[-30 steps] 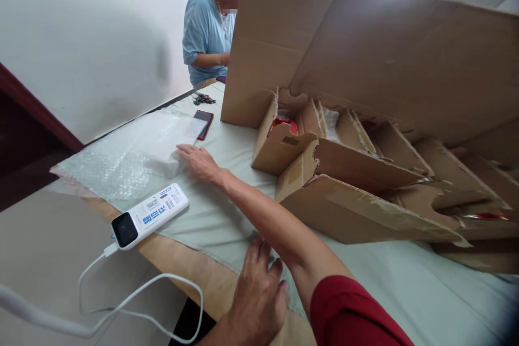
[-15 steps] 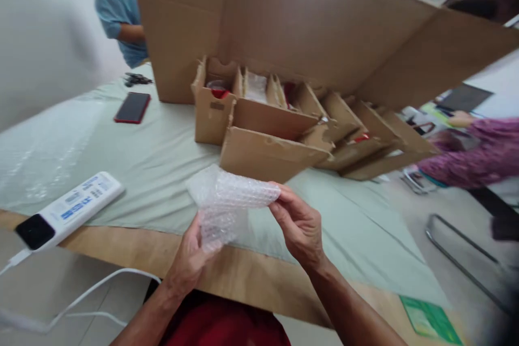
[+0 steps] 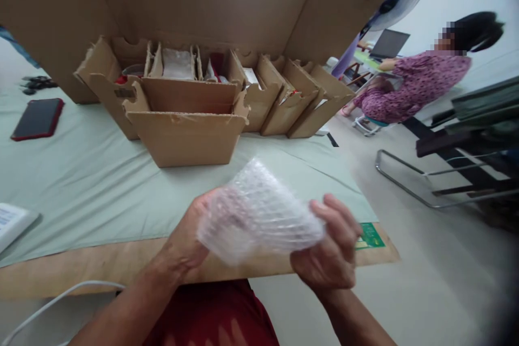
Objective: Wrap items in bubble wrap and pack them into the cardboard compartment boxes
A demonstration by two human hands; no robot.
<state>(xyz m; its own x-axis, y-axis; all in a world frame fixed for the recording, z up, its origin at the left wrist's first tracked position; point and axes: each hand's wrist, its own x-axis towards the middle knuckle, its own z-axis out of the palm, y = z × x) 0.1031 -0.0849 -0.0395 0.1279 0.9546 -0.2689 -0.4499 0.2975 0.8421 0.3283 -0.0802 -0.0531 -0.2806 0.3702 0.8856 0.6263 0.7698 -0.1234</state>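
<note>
Cloth-covered table (image 3: 101, 194) beyond your hands: bubble wrap (image 3: 265, 213) now spreads broader.
Left hand (image 3: 192, 235) and right hand (image 3: 333, 248), partly curled, grip its opposite sides, keeping it controlled.

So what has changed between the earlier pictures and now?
The right hand has come back from its reach to the left. A piece of bubble wrap is now up in the left hand; the right hand is at its corner, its grip too blurred to judge. The view has swung right. The cardboard boxes and phone stayed put.
</note>
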